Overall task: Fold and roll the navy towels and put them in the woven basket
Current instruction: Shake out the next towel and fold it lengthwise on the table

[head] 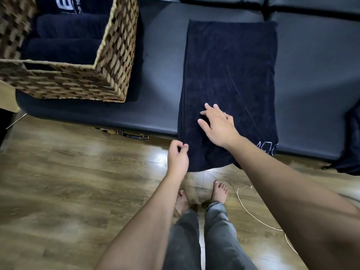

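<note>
A navy towel lies folded lengthwise on the dark padded bench, its near end hanging over the bench edge toward the floor. My right hand rests flat on the towel near the edge, fingers spread. My left hand pinches the towel's lower left edge between thumb and fingers. The woven basket stands at the bench's left end and holds rolled navy towels, one with white lettering.
Another navy cloth hangs off the bench at the far right. A dark latch sits under the bench edge. A white cord lies on the wooden floor beside my bare feet.
</note>
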Tool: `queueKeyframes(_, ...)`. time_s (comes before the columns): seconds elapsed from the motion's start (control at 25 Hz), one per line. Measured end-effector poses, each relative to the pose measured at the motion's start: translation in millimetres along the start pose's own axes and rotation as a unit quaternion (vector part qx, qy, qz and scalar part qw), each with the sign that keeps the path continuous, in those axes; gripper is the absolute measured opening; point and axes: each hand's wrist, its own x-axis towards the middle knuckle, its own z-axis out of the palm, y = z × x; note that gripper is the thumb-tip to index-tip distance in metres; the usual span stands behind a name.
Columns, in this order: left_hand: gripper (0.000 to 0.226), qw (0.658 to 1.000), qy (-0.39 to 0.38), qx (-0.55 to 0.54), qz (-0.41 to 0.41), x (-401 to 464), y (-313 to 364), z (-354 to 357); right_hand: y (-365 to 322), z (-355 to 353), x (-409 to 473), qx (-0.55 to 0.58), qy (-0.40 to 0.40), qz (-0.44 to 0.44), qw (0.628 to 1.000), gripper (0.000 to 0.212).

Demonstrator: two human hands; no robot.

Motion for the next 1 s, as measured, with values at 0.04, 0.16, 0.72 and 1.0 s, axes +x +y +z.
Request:
queueKeyframes(0.04,0.013,1.0,0.014,0.009,-0.015,0,-3,0,1,-1,0,0.0,-0.005,-0.003,1.0,0.044)
queueKeyframes(0.16,0.013,0.998,0.026,0.06,-0.025,-3,-16,-5,6,-6,-1,-0.007,-0.009,-0.016,1.0,0.043)
queueKeyframes(0.72,0.021,0.983,-0.139,0.035,-0.118,4,-34,-7,72,8,-71,-0.083,0.125,0.03,0.988,0.047)
queueKeyframes(1.0,0.031,0.98,-0.078,-0.06,-0.174,-29,-42,-7,97,17,-116,-0.013,0.248,0.12,0.961,0.028)
